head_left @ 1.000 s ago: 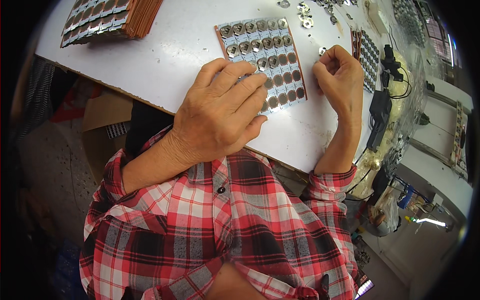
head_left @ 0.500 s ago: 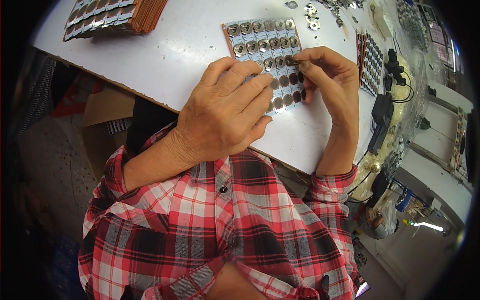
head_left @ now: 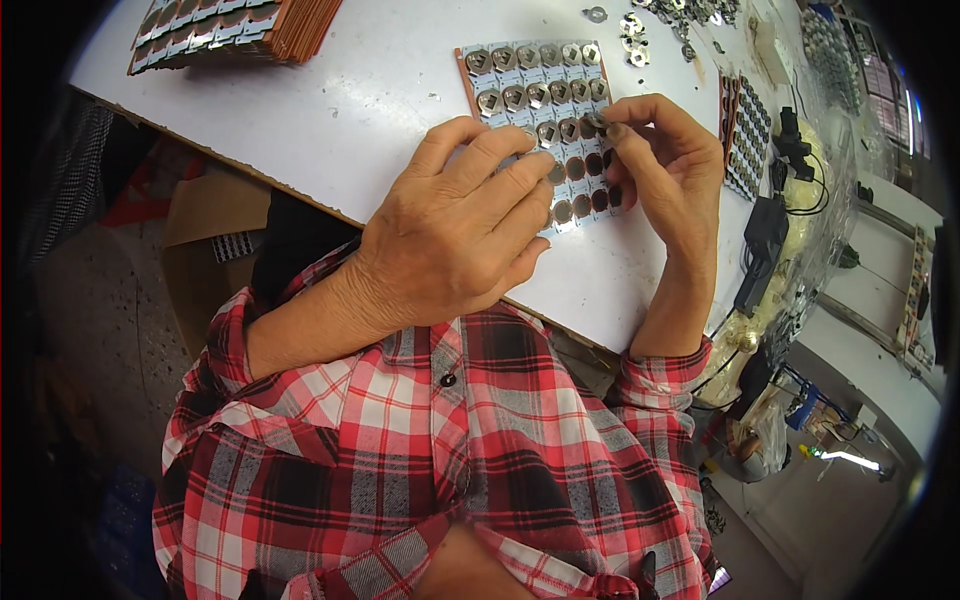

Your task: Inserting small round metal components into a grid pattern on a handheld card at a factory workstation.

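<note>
A pale panel of small circuit boards (head_left: pixel 541 76) lies on the white table in front of me. Its far rows carry round silvery metal pieces, while the near rows show bare dark round pads. My left hand (head_left: pixel 455 215) rests over the panel's left side, palm down and fingers spread, hiding part of the middle and near rows. At the right end of the third row, my right hand (head_left: pixel 665 165) pinches a small metal piece (head_left: pixel 597 121) between thumb and index finger, just above the panel. The other right fingers curl beside the panel's right edge.
A tall stack of similar panels (head_left: pixel 295 30) stands at the far left. Loose metal pieces (head_left: pixel 634 40) lie scattered at the back. More panels (head_left: pixel 745 135) sit to the right, near a black power adapter (head_left: pixel 765 240) and cables. The table's front edge (head_left: pixel 230 160) runs close to my body.
The view has shifted slightly. My right fingertips, with the small metal piece, have drawn back a little from the pad at the third row's right end. My left hand stays over the panel.
</note>
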{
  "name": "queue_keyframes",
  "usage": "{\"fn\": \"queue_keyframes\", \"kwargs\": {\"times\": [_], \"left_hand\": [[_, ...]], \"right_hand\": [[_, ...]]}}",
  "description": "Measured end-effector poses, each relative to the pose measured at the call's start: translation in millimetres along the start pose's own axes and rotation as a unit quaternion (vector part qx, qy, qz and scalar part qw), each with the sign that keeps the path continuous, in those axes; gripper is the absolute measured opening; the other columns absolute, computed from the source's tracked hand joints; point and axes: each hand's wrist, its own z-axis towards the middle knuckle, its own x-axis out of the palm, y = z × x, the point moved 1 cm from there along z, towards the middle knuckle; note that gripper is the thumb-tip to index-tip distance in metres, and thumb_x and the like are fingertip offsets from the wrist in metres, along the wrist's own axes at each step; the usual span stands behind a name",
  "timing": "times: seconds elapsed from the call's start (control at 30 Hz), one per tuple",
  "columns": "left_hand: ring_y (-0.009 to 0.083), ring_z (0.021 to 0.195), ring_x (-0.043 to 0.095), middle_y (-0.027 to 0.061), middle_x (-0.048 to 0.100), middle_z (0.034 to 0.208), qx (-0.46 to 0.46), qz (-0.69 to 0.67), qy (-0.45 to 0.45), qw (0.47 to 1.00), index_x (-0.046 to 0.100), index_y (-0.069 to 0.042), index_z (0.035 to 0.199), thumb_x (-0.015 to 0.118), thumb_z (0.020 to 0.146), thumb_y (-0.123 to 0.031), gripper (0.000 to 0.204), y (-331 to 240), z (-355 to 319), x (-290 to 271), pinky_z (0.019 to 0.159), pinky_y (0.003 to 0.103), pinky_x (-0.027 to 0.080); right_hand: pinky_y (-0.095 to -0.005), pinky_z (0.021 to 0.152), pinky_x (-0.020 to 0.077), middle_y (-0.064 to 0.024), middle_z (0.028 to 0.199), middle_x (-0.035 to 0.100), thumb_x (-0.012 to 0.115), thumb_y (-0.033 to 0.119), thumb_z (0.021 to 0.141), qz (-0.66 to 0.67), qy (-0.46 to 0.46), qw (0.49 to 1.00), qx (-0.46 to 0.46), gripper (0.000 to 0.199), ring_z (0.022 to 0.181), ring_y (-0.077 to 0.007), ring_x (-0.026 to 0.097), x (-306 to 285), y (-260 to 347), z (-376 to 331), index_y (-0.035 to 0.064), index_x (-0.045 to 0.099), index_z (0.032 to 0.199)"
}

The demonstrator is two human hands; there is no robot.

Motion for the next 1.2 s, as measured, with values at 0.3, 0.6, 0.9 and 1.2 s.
{"fn": "queue_keyframes", "kwargs": {"times": [0.3, 0.6, 0.9, 1.2], "left_hand": [[0.0309, 0.115, 0.064, 0.0119, 0.071, 0.118, 0.000, -0.002, -0.001, 1.000, 0.074, 0.001, 0.102, 0.084, 0.063, -0.017, 0.044, 0.1, -0.3, 0.1, 0.098, 0.049, 0.051], [0.0311, 0.116, 0.062, 0.0123, 0.069, 0.118, 0.007, -0.006, -0.007, 1.000, 0.073, 0.002, 0.104, 0.083, 0.065, -0.018, 0.045, 2.5, -3.3, 2.7, 0.100, 0.049, 0.049], [0.0311, 0.114, 0.062, 0.0132, 0.069, 0.116, 0.012, -0.012, -0.017, 1.000, 0.072, 0.003, 0.103, 0.082, 0.065, -0.017, 0.044, 3.3, -4.1, 4.7, 0.099, 0.050, 0.049], [0.0311, 0.114, 0.062, 0.0138, 0.069, 0.116, 0.008, -0.019, -0.014, 1.000, 0.072, 0.004, 0.104, 0.083, 0.066, -0.016, 0.044, 3.5, -3.8, 3.5, 0.099, 0.049, 0.049]], "right_hand": [[-0.0284, 0.063, 0.0442, -0.0037, 0.075, 0.058, 0.058, 0.006, 0.084, -0.179, 0.019, 0.983, -0.042, 0.008, 0.068, -0.0116, 0.049, -1.1, 14.4, 2.8, -0.0008, 0.058, 0.089], [-0.0239, 0.062, 0.0364, 0.0012, 0.076, 0.047, 0.051, 0.009, 0.087, -0.194, 0.100, 0.976, -0.021, 0.007, 0.069, -0.0075, 0.039, -7.3, 18.1, 11.3, 0.0037, 0.054, 0.089], [-0.0252, 0.062, 0.0422, 0.0011, 0.080, 0.056, 0.054, 0.007, 0.089, -0.291, 0.174, 0.935, -0.102, 0.009, 0.070, -0.0069, 0.047, -4.9, 31.1, 24.7, 0.0012, 0.058, 0.095], [-0.0188, 0.060, 0.0437, 0.0022, 0.084, 0.066, 0.066, 0.004, 0.099, -0.167, 0.106, 0.979, -0.040, 0.007, 0.070, -0.0032, 0.057, -1.0, 19.1, 16.2, 0.0009, 0.068, 0.104]]}}
